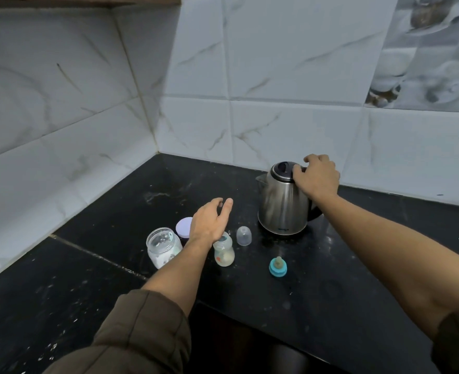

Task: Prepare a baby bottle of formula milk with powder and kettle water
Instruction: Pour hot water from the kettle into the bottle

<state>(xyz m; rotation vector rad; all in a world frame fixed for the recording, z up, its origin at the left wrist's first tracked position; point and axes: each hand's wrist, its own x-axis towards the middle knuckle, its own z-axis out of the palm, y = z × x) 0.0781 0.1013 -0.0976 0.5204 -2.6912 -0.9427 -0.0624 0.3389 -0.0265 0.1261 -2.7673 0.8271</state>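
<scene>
A steel kettle (282, 203) with a black lid stands on the dark counter (250, 292). My right hand (317, 176) grips the top of its handle, fingers curled by the lid. My left hand (212, 220) hovers open above the counter, holding nothing. Just below it stands the uncapped baby bottle (224, 252) with pale liquid inside. A glass jar of white powder (163, 248) stands open to its left, its lilac lid (184, 228) lying behind. The clear bottle cap (244, 235) and the teal ring with teat (278, 267) sit to the bottle's right.
White marbled wall tiles (250, 125) close the counter at the back and left, forming a corner. White specks dot the counter. The counter's front edge (250, 317) runs diagonally below the bottle parts, with a dark gap beneath.
</scene>
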